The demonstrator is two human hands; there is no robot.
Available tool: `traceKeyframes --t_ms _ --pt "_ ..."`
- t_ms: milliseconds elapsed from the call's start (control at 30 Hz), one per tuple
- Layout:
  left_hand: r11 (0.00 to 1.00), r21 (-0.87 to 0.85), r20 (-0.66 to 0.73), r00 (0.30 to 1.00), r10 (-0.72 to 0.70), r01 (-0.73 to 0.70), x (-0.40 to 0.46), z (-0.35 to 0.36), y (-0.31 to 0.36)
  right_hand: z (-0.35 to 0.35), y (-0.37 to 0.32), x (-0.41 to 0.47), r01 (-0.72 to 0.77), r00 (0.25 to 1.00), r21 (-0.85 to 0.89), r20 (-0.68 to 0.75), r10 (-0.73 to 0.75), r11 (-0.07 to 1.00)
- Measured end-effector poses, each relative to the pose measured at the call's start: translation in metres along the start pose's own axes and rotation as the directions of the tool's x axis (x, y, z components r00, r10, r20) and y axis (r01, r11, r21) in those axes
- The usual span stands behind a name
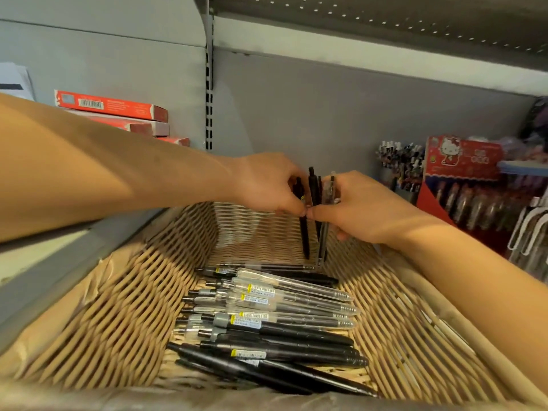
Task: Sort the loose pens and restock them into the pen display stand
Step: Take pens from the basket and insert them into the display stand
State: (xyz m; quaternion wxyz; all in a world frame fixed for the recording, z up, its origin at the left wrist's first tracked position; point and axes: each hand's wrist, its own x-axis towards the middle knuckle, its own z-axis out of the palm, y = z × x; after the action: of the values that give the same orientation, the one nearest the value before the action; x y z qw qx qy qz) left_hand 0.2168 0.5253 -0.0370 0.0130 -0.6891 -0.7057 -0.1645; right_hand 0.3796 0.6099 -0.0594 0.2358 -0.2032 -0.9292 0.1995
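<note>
A person's two bare forearms reach into a tan woven wicker basket [118, 307] sitting on a grey metal store shelf [44, 277]. The left hand [264, 183] and right hand [364, 212] meet above the basket's far end, thumbs touching. Together they pinch a small upright bunch of black and clear pens [314, 209], fingers curled around it; the fingers hide the middle of the bunch, so the count is unclear. The pen tips hang just above the basket floor.

Below, a loose pile of black and clear click pens with yellow barcode labels [267, 324] lies flat in the basket, mostly pointing sideways. The nearest pens are partly hidden by the basket's front rim.

Red flat boxes [112, 109] are stacked behind the left forearm, partly covered by it. At right, a red cartoon-cat pen display [462, 179] is blurred and cut off.
</note>
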Motion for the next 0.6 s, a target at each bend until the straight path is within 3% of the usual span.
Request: traceKeyframes --t_ms 167,333,600 --pt "0.955 -0.297 0.028 1.0 -0.007 0.015 -0.0008 0.0019 0.001 -0.003 -0.0028 -0.0013 -0.034 0.999 0.002 0.005 0.034 0.999" --pt "0.925 -0.379 0.041 0.999 0.001 0.014 -0.0041 0.0 0.0045 -0.0038 -0.0048 -0.0004 -0.064 0.998 0.062 -0.004 0.064 0.996" --pt "0.875 -0.48 0.079 0.997 -0.027 0.062 -0.0071 -0.0015 0.0094 -0.0013 -0.0091 -0.0019 -0.097 0.995 -0.043 -0.025 0.096 0.994"
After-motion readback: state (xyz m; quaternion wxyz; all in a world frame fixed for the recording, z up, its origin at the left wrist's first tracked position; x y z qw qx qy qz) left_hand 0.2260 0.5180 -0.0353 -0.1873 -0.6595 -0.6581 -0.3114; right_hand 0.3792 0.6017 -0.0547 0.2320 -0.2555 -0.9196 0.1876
